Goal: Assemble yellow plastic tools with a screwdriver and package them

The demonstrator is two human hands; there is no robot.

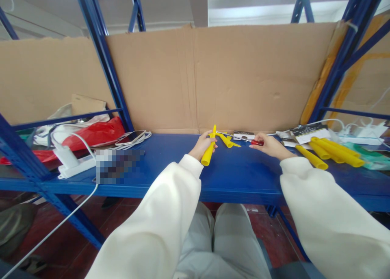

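Note:
My left hand is closed round a yellow plastic tube with a narrow upper end, held tilted above the blue shelf. In my right hand is a screwdriver with a red and dark handle. Its thin metal shaft points left, and its tip is at the upper part of the yellow tube; whether it is inside or only touching I cannot tell. Just behind, another yellow piece lies on the shelf between my hands.
Several yellow tubes lie at the right, beside black-and-white boxes. A small box rests against the cardboard back panel. At left are a phone, a white power strip with cables, and a red bag. Blue uprights frame the shelf.

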